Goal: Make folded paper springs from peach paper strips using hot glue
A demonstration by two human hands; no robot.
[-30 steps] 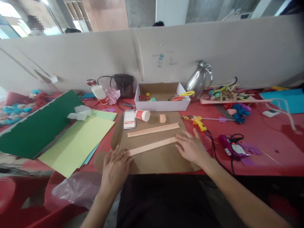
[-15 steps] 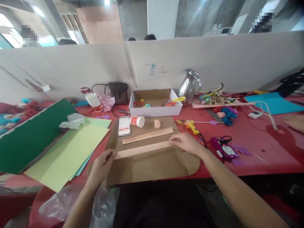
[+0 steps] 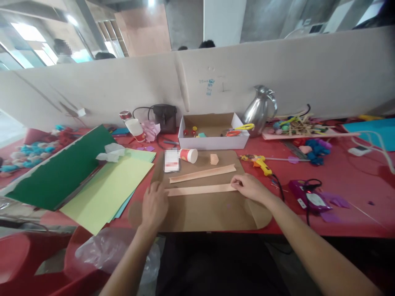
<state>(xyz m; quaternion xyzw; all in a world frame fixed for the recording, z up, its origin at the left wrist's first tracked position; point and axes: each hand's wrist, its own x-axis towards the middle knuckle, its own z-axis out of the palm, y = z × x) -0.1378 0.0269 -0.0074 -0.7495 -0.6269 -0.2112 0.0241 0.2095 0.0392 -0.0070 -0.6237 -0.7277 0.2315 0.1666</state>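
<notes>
Your right hand point(image 3: 250, 187) has thumb and fingers drawn narrow, pinching the right end of a long, flat peach paper strip point(image 3: 200, 189). Your left hand point(image 3: 154, 205) is at the strip's left end, back of the hand upward; its fingertips are partly hidden, so you cannot tell whether they grip the paper or only press on it. The strip stretches between your two hands, over the middle of a brown cardboard sheet point(image 3: 197, 213) lying at the near edge of the red-covered counter point(image 3: 354, 181).

Just beyond it on the cardboard, apart from both of your hands, is a second peach strip point(image 3: 202, 174), its right end angled slightly away from you. Farther back on the same sheet you have a small folded peach piece point(image 3: 214, 159) and a red-and-white paper cup point(image 3: 189, 156) on its side, with a white packet point(image 3: 172, 160) just beside it, its print blurred.

Behind the cardboard stands an open white box point(image 3: 212, 143), with a steel jug point(image 3: 256, 111) near its right end. To your right, beyond your right hand, lies a yellow glue gun point(image 3: 263, 165), and farther right a purple device point(image 3: 308, 197). To your left are pale yellow paper sheets point(image 3: 108, 189), beside a green panel point(image 3: 70, 168).
</notes>
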